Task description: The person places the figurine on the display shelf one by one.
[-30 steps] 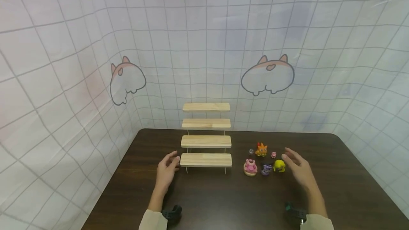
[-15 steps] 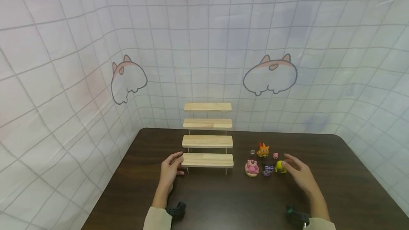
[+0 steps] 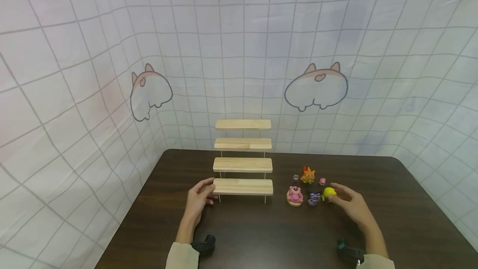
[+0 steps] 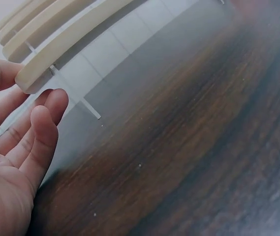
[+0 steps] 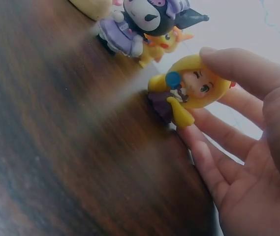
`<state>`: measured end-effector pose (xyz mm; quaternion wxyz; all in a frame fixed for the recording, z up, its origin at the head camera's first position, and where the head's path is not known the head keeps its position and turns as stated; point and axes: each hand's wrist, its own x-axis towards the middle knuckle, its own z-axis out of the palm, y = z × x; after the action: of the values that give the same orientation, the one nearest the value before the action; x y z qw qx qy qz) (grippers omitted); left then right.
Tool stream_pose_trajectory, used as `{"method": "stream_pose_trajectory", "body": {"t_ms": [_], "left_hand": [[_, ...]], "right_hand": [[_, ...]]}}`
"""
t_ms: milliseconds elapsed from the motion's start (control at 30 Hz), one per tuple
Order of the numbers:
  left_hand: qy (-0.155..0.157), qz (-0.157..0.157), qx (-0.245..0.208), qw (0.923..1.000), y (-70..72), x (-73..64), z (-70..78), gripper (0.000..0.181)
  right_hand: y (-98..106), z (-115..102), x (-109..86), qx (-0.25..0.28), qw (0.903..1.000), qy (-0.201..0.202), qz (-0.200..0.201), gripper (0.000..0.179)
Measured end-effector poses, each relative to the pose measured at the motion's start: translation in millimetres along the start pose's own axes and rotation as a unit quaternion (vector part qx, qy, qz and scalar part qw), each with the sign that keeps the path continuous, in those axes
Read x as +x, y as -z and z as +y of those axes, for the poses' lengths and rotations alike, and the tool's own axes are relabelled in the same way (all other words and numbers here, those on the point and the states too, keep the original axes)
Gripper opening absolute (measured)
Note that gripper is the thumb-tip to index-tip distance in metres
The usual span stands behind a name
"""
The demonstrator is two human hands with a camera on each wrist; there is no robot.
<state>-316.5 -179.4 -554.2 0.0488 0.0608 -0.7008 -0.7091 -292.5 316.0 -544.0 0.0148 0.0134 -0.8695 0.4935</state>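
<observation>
Four-tier wooden stand (image 3: 243, 186) on dark tabletop (image 3: 280, 235). To its right, small toys grouped: pink bear (image 3: 294, 194) sitting on a round pale base (image 3: 294, 204), purple-and-black figure (image 3: 313, 198) beside it, orange figure (image 3: 308, 176) behind, small pink figure (image 3: 323, 182) and small grey figure (image 3: 296, 177) on either side of the orange one. Yellow-haired figure (image 5: 194, 83) at the right end of the front row, in right hand (image 3: 352, 207): thumb on top of its head, fingers behind, narrow grip; cannot tell if its base touches the tabletop. Left hand (image 3: 198, 197) at the stand's lowest board, left end pinched lightly between thumb and finger, other fingers loosely bent below. Both forearms reach in from the near edge, well apart, pale sleeves (image 3: 182, 256), black wrist devices (image 3: 205, 244). White grid curtain (image 3: 242, 74) behind
</observation>
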Motion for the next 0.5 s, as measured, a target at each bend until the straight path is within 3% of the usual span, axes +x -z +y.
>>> {"method": "stream_pose_trajectory", "body": {"t_ms": [500], "left_hand": [[-0.007, -0.011, -0.012, 0.9998, 3.1, 1.2, -4.6, 0.033]], "right_hand": [[-1.0, 1.7, 0.8, -0.029, 0.9996, 0.003, 0.0, 0.06]]}}
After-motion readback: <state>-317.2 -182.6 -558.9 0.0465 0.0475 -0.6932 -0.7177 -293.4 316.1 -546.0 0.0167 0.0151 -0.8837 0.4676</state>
